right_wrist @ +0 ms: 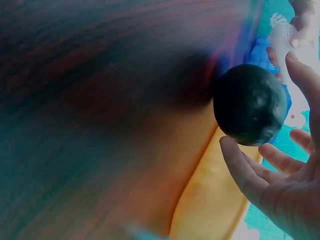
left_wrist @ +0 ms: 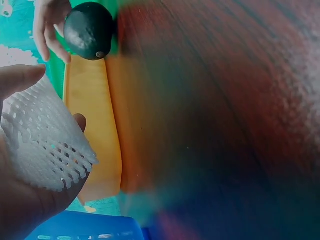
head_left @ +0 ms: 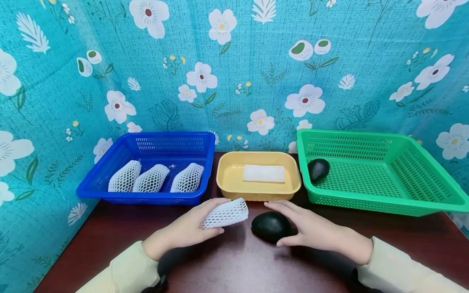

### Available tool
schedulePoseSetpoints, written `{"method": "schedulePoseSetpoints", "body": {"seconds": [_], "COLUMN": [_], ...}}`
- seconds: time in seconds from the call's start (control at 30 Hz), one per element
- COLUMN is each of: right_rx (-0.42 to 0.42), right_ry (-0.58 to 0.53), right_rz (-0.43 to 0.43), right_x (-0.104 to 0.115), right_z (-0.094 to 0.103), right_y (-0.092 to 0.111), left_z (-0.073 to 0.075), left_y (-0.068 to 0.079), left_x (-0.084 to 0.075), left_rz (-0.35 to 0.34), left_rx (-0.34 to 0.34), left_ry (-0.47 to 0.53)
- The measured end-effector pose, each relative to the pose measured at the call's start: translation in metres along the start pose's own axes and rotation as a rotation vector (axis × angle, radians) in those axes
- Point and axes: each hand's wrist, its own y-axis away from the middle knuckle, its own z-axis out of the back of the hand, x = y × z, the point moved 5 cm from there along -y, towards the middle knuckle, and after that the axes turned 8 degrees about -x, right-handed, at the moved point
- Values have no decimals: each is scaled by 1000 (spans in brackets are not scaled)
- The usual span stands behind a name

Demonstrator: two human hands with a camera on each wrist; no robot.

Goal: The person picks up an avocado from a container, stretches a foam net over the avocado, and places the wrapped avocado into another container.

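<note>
A white foam net sleeve (head_left: pixel 226 213) lies in my left hand (head_left: pixel 188 228), gripped between thumb and fingers; in the left wrist view its mesh end (left_wrist: pixel 60 155) sticks out over the palm. To its right a dark green avocado (head_left: pixel 271 226) rests on the table. My right hand (head_left: pixel 311 228) is spread beside the avocado's right side, thumb in front and fingers behind. In the right wrist view the fingertips of this right hand (right_wrist: pixel 285 185) come right up to the avocado (right_wrist: pixel 250 105), fingers apart and only slightly bent.
At the back left, a blue basket (head_left: pixel 146 198) holds avocados in foam nets (head_left: pixel 151 179). A yellow tray (head_left: pixel 258 196) with a flat foam net (head_left: pixel 264 173) stands at the middle. Another bare avocado (head_left: pixel 318 170) lies in the green basket (head_left: pixel 366 203) on the right. Behind hangs a flowered cloth (head_left: pixel 234 81).
</note>
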Motion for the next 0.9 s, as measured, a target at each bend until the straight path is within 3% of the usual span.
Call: {"method": "schedulePoseSetpoints", "body": {"seconds": [0.33,0.9], "right_rx": [-30,-41], "right_ry": [-35,-69], "right_rz": [21,-52], "right_x": [-6,-9], "right_z": [-11,-17], "right_y": [-2,-2], "left_z": [0,-1], "left_y": [-2,-7], "left_x": [3,-3], "left_rz": [5,3], "left_rx": [3,-8], "left_ry": [3,31]}}
